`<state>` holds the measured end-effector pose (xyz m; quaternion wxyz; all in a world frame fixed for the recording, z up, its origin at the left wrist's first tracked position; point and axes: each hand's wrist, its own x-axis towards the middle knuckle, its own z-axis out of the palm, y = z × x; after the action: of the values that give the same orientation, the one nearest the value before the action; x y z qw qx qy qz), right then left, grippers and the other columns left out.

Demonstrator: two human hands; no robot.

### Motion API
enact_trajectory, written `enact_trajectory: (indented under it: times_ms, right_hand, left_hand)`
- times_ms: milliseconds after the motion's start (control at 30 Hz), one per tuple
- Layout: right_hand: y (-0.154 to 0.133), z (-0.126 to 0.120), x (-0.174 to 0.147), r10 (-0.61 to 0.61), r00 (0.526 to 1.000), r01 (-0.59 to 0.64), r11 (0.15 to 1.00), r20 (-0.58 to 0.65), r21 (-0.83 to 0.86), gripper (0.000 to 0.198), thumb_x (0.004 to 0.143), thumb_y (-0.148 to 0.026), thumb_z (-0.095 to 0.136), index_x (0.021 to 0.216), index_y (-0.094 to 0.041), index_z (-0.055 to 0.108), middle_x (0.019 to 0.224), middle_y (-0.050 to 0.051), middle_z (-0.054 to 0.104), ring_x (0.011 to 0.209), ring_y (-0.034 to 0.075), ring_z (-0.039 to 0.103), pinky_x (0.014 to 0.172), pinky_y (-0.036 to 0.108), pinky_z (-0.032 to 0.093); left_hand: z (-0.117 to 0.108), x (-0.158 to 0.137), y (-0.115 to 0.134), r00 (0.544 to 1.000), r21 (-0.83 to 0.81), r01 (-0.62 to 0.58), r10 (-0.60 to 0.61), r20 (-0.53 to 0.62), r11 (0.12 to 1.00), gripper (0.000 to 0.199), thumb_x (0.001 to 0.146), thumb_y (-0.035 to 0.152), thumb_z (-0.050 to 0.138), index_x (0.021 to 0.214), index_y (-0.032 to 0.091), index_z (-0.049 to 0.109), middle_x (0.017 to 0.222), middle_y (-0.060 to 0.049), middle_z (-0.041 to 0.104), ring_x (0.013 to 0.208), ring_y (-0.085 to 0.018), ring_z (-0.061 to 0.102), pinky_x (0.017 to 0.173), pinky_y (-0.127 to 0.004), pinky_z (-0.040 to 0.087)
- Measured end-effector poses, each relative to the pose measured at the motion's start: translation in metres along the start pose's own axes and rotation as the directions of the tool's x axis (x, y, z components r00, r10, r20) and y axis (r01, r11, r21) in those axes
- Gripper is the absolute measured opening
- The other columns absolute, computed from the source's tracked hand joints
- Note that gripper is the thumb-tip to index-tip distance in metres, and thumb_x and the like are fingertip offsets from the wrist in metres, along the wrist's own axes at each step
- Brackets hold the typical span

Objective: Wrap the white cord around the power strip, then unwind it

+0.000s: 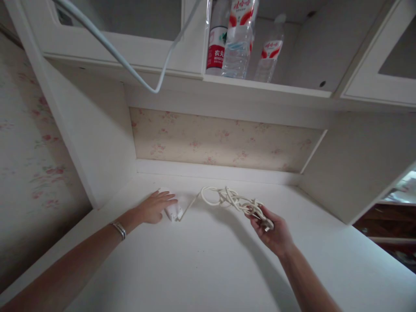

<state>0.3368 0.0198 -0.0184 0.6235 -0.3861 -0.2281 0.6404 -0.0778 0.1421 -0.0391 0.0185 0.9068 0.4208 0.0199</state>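
Note:
A white power strip [174,211] lies on the white desktop, partly covered by my left hand [156,206], whose fingers rest stretched out across it. From the near end of the strip a white cord [212,196] runs up to the right into a tangled bundle. My right hand [271,227] is closed around the right end of that bundle and holds it above the surface. Something greyish at the cord's end, perhaps the plug, pokes out by the fingers, though its shape is unclear.
Above the desktop [195,277] hangs a white cabinet with an open shelf holding a red-labelled bottle [216,50] and clear water bottles [237,43]. A pale cable [130,69] dangles in front of the left cabinet door. Side panels [94,130] enclose the desktop left and right.

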Motion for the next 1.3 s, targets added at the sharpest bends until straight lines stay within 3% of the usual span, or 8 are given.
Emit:
enact_trajectory:
  times_ms: [200, 333, 467, 633, 900, 1033, 1200, 1300]
  right_hand:
    - [0.012, 0.031, 0.023, -0.005, 1.0, 0.001, 0.98, 0.02, 0.199, 0.016, 0.083, -0.019, 0.055, 0.096, -0.015, 0.063, 0.085, 0.005, 0.073, 0.078, 0.016, 0.07, 0.065, 0.021, 0.059]
    - [0.018, 0.039, 0.039, -0.1, 0.993, 0.114, 0.955, -0.066, 0.273, 0.016, 0.081, -0.013, 0.054, 0.094, -0.016, 0.062, 0.084, 0.004, 0.072, 0.083, 0.014, 0.069, 0.074, 0.02, 0.058]
    - [0.031, 0.042, 0.06, -0.175, 0.98, 0.192, 0.951, -0.091, 0.244, 0.016, 0.081, -0.015, 0.055, 0.095, -0.018, 0.06, 0.088, 0.004, 0.071, 0.089, 0.015, 0.067, 0.078, 0.022, 0.058]
    - [0.067, 0.061, 0.077, -0.208, 0.978, 0.209, 0.978, -0.017, 0.006, 0.021, 0.075, -0.027, 0.066, 0.093, -0.022, 0.058, 0.095, 0.001, 0.067, 0.087, 0.016, 0.066, 0.075, 0.025, 0.057]
    - [0.133, 0.105, 0.106, -0.135, 0.983, 0.178, 0.85, 0.122, -0.496, 0.046, 0.078, -0.059, 0.051, 0.103, -0.02, 0.052, 0.104, 0.005, 0.062, 0.083, 0.015, 0.06, 0.071, 0.025, 0.049]
    - [0.147, 0.12, 0.134, -0.186, 0.972, 0.225, 0.568, 0.143, -0.792, 0.051, 0.086, -0.06, 0.03, 0.103, -0.016, 0.05, 0.091, 0.008, 0.064, 0.075, 0.017, 0.059, 0.062, 0.026, 0.045]
    - [0.141, 0.124, 0.166, -0.283, 0.948, 0.25, 0.392, 0.143, -0.885, 0.032, 0.084, -0.041, 0.045, 0.096, -0.014, 0.058, 0.097, 0.013, 0.063, 0.094, 0.022, 0.056, 0.081, 0.03, 0.04]
    - [0.134, 0.123, 0.172, -0.326, 0.934, 0.249, 0.31, 0.144, -0.917, 0.035, 0.081, -0.034, 0.049, 0.103, -0.01, 0.06, 0.109, 0.018, 0.061, 0.107, 0.025, 0.053, 0.091, 0.032, 0.036]
  left_hand:
    - [-0.01, 0.037, 0.004, 0.998, -0.086, -0.058, 0.06, 0.029, 0.995, 0.054, 0.058, 0.012, 0.059, 0.11, 0.028, 0.063, 0.118, -0.006, 0.062, 0.116, -0.024, 0.051, 0.106, -0.041, 0.024]
    - [-0.037, 0.041, -0.002, 0.989, -0.373, 0.09, -0.039, 0.141, 0.923, 0.046, 0.047, 0.018, 0.066, 0.092, 0.025, 0.069, 0.096, -0.004, 0.068, 0.094, -0.026, 0.061, 0.087, -0.032, 0.042]
    - [-0.057, 0.019, -0.01, 0.942, -0.751, 0.312, -0.088, 0.323, 0.582, 0.037, 0.054, 0.033, 0.067, 0.089, 0.022, 0.069, 0.093, -0.003, 0.07, 0.087, -0.025, 0.063, 0.072, -0.026, 0.047]
    - [-0.038, -0.018, -0.018, 0.859, -0.874, 0.481, -0.238, 0.453, 0.074, 0.043, 0.069, 0.053, 0.058, 0.081, 0.014, 0.067, 0.077, -0.01, 0.069, 0.069, -0.022, 0.065, 0.061, -0.028, 0.05]
    - [-0.004, -0.042, -0.038, 0.78, -0.907, 0.28, -0.476, 0.407, -0.316, 0.048, 0.08, 0.054, 0.053, 0.102, 0.012, 0.061, 0.097, -0.013, 0.069, 0.078, -0.021, 0.068, 0.069, -0.031, 0.056]
    - [0.011, -0.047, -0.05, 0.749, -0.925, 0.268, -0.546, 0.376, -0.27, 0.046, 0.072, 0.05, 0.065, 0.099, 0.014, 0.059, 0.089, -0.011, 0.07, 0.077, -0.021, 0.068, 0.066, -0.029, 0.055]
    - [0.022, -0.045, -0.069, 0.702, -0.832, 0.486, -0.687, 0.188, 0.269, 0.051, 0.071, 0.064, 0.056, 0.074, 0.013, 0.06, 0.066, -0.007, 0.066, 0.054, -0.019, 0.062, 0.045, -0.025, 0.044]
    - [0.021, -0.043, -0.079, 0.675, -0.653, 0.594, -0.733, 0.086, 0.47, 0.05, 0.075, 0.061, 0.05, 0.065, 0.013, 0.06, 0.06, -0.008, 0.064, 0.055, -0.021, 0.062, 0.049, -0.028, 0.043]
